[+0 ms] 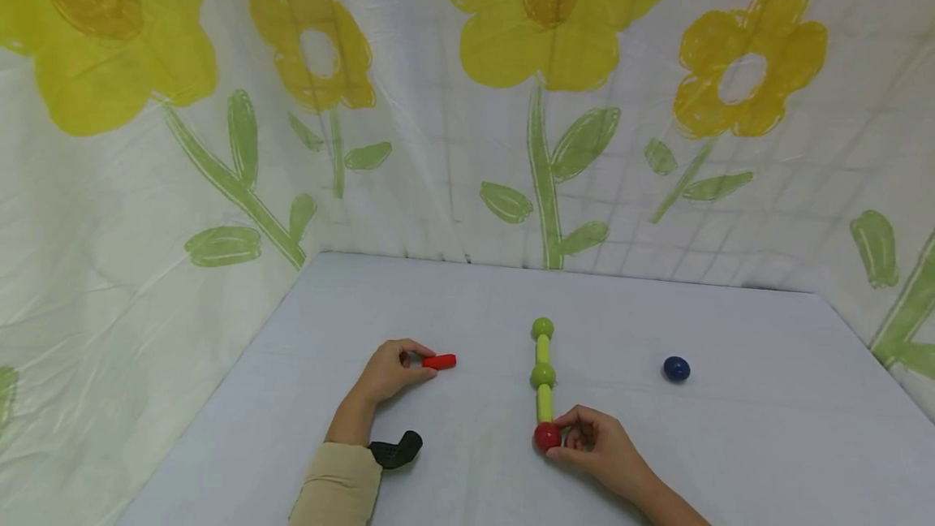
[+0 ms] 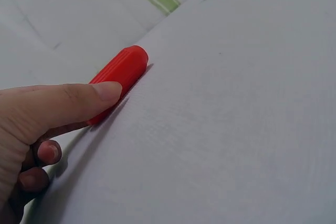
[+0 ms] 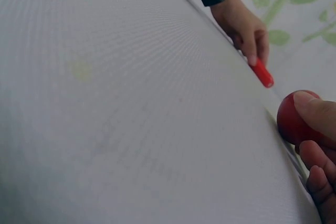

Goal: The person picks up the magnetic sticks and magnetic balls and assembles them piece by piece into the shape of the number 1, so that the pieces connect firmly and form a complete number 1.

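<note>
Between thumb and finger, my left hand (image 1: 393,369) pinches a short red rod (image 1: 440,361) with ridged sides, close over the table. My right hand (image 1: 601,446) grips a red ball (image 1: 547,436) with thumb and forefinger, its other fingers curled. That ball sits at the near end of a straight chain: a yellow-green rod (image 1: 545,403), a green ball (image 1: 543,376), a second yellow-green rod (image 1: 543,349) and another green ball (image 1: 542,328) at the far end. In the right wrist view the red ball (image 3: 295,119) is partly covered by the thumb.
A dark blue ball (image 1: 676,368) lies alone to the right of the chain. The white table (image 1: 467,299) ends at the back against a hanging cloth (image 1: 409,185) printed with yellow flowers. A black device (image 1: 398,450) is strapped at my left wrist beside a beige sleeve (image 1: 338,481).
</note>
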The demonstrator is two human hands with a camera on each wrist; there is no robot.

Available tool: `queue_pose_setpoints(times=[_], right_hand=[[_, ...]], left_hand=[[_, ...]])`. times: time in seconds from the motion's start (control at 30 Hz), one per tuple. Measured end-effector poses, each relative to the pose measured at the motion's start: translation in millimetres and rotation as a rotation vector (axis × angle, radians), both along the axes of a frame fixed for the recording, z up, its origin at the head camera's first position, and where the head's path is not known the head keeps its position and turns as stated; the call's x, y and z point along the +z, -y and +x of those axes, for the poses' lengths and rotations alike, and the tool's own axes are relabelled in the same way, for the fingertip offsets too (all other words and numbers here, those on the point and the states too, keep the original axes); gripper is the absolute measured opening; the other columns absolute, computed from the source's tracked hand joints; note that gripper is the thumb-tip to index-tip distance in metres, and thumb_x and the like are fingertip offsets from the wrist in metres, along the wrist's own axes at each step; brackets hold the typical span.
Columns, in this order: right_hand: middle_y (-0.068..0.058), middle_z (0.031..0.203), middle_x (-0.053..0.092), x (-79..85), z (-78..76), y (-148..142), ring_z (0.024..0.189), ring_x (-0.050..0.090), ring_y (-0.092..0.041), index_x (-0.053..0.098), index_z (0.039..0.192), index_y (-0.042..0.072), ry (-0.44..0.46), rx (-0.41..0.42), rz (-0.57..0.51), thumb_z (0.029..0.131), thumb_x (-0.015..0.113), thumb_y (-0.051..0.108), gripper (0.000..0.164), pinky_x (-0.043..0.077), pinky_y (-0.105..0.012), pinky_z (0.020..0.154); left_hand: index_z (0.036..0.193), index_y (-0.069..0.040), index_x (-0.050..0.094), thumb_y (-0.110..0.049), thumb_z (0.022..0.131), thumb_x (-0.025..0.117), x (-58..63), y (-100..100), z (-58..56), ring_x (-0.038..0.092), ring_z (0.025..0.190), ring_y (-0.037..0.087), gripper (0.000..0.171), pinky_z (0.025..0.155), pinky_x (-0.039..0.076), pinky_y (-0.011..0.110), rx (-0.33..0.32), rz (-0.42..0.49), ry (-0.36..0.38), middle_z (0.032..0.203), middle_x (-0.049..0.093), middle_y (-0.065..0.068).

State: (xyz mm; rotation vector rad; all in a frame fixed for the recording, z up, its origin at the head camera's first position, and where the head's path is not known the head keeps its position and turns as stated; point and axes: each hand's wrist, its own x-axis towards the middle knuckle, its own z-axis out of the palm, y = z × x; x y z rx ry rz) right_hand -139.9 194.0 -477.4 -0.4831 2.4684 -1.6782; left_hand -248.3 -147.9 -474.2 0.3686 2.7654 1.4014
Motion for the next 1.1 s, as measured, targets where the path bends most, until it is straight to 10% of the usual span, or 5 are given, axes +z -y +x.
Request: queue_pose_setpoints(times=[0.77,1.1], right_hand=[[-0.006,0.081,0.061,-0.2,-0.8,0,0.065,0.052,0.000,0.062,0.099,0.000,0.009,-0.015,0.006,0.075,0.077,0.019,0.034,0.046,-0.019,0.057],[-0.005,0.081,0.062,1.4,-2.3,1,0.065,0.052,0.000,0.062,0.099,0.000,0.021,-0.012,0.005,0.075,0.078,0.020,0.035,0.046,-0.019,0.057]], left_hand=[[0.095,-0.017,0.073,-0.025,0.074,0.078,6.4,-11,1.7,0.043,0.067,0.014,0.023,0.058,0.033,0.025,0.073,-0.105,0.029,0.072,0.052,-0.001],[0.098,-0.015,0.072,-0.024,0.076,0.077,5.7,-12,0.5,0.043,0.070,0.014,0.024,0.061,0.034,0.025,0.085,0.000,0.068,0.076,0.054,0.000]])
